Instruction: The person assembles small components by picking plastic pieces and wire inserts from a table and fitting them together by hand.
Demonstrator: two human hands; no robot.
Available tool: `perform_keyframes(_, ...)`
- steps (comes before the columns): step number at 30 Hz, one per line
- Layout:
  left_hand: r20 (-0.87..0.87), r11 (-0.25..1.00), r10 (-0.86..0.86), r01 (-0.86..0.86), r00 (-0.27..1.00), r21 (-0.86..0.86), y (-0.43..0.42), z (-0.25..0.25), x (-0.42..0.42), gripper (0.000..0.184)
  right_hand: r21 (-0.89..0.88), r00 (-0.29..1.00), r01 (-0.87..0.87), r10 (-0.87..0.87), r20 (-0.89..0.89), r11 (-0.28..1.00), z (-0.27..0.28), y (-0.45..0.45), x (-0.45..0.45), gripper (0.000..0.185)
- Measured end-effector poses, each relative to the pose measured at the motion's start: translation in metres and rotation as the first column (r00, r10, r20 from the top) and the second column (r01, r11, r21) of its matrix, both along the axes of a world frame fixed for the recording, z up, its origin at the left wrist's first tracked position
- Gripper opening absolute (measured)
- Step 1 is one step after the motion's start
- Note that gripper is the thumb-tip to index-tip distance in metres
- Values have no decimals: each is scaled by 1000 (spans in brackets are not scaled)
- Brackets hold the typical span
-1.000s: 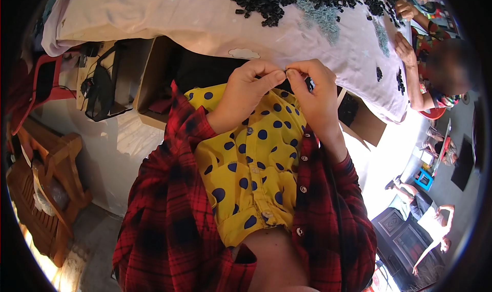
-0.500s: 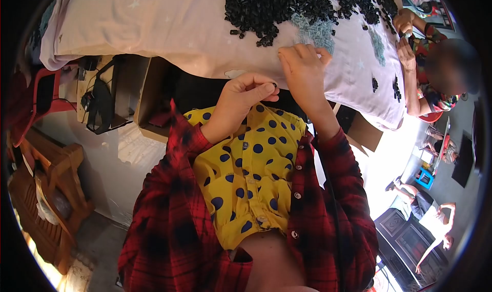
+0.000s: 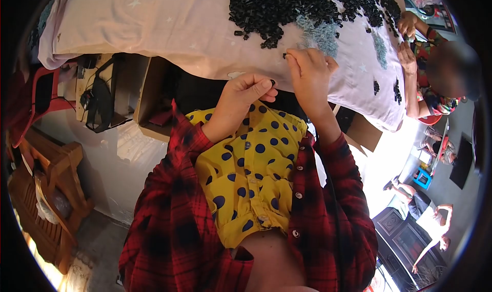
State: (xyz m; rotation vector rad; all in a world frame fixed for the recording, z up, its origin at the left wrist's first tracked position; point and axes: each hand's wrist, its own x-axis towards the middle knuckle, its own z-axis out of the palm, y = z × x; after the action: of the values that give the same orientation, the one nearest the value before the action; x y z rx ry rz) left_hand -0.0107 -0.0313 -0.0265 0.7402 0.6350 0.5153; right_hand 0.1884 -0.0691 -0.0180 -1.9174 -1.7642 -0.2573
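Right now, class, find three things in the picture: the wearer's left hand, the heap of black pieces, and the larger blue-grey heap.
Left hand [image 3: 240, 97]: head view, middle of the hand.
Heap of black pieces [image 3: 274, 10]: head view, its broad left part.
Larger blue-grey heap [image 3: 319, 35]: head view, its middle.

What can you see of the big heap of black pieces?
The heap of black pieces lies spread on the pale cloth, cut off by the picture's top edge. Its small, blocky pieces look like glossy plastic, jumbled loosely. A blue-green patch adjoins its lower edge. The wearer's right hand is nearby, apart from it.
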Motion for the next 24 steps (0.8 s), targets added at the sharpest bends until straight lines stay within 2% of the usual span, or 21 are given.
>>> perform_keyframes(2,-7,1000,3,-3,1000,14,0,-1,-1,24,-3,999,-22,22,48,1000,0,0,-2,8)
perform_keyframes(4,-22,1000,1,0,1000,30,-1,-1,-2,26,-23,982,-38,41,186,999,3,1,-5,9)
perform_keyframes(8,-7,999,15,-14,1000,41,-1,1,-2,26,-77,986,-12,25,165,997,2,1,-5,10)
perform_keyframes(10,3,999,29,-29,1000,35,-2,2,0,25,-14,999,-31,31,37,999,2,1,-3,10)
perform_keyframes(13,4,999,46,-46,999,-3,-2,3,1,21,-21,999,-51,51,0,998,4,-3,-6,10)
perform_keyframes(20,28,999,42,-41,999,-19,-1,3,0,15,19,992,-31,28,125,999,0,-1,-3,9)
perform_keyframes(22,54,999,22,-20,998,-46,1,1,-1,15,-41,976,-40,48,212,998,1,-2,-1,7)
perform_keyframes(24,56,998,22,-18,998,-58,1,0,-1,16,-39,981,-42,49,189,998,1,-1,1,8)
